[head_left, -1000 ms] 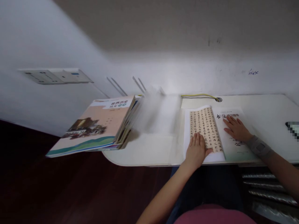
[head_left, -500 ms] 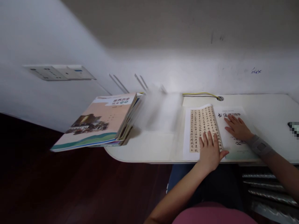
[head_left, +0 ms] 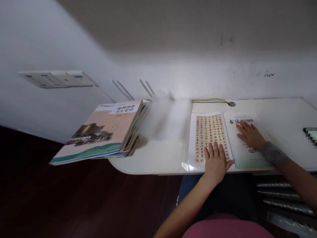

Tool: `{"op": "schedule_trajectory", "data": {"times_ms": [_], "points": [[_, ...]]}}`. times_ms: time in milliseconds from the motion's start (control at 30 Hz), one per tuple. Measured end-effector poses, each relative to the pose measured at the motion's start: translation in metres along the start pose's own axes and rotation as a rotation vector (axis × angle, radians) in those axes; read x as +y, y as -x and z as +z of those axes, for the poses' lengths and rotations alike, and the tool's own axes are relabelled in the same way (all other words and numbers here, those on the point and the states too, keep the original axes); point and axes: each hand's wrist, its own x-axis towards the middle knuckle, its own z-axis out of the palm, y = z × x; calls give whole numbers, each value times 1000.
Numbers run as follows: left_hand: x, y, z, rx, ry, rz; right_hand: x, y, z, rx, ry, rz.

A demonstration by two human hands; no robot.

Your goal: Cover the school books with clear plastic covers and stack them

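An open calligraphy book [head_left: 240, 158] lies on the white desk in front of me. Its left side is a page with columns of brush-written characters; its right side is pale, fading to green at the bottom, with a printed title. My left hand [head_left: 215, 164] lies flat on the lower part of the left page, fingers spread. On the right page rests my right hand [head_left: 252, 135], fingers stretched out and covering part of the title. A grey band [head_left: 274, 152] is around my right wrist. Neither hand grips anything.
A stack of books [head_left: 99, 132] with a pink cover on top overhangs the desk's left end. Beside it is a blurred whitish patch. A yellow cable [head_left: 210, 99] runs along the back to a round hole [head_left: 231, 104]. A socket panel [head_left: 58, 79] is on the left wall.
My left hand has shifted left across the left page, which now lies flatter and further left. My right hand stays on the right page. The view has turned slightly.
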Motion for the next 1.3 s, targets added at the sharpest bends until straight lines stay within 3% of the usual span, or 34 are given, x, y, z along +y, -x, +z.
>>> {"op": "schedule_trajectory", "data": {"times_ms": [167, 333, 467, 600, 800, 933, 1000, 1100, 1200, 1300], "points": [[0, 2, -4, 5, -11, 17, -14, 0, -16, 36, 51, -7], [-5, -5, -3, 7, -14, -13, -78, 27, -47, 88, 76, -24], [-9, -5, -3, 9, -16, -19, -113, 56, -44, 96, -62, -42], [-14, 0, -5, 10, -31, -3, -112, 64, -35, 96, -150, -13], [-19, 0, -6, 8, -27, 35, -109, 61, -40, 51, -138, -45], [-39, -2, -17, 20, 7, 89, -113, 61, -46, 44, -110, -28], [-60, 3, -26, 72, 6, 4, -116, 58, -49, 35, -100, -12], [-98, 14, -37, 126, 19, -255, -124, 45, -48, 45, -119, -1], [-128, 23, -42, 76, 87, -459, -134, 21, -41, 52, -152, 29], [-144, 25, -43, 4, 342, -553, -142, 6, -32, 26, -185, 21]]}}
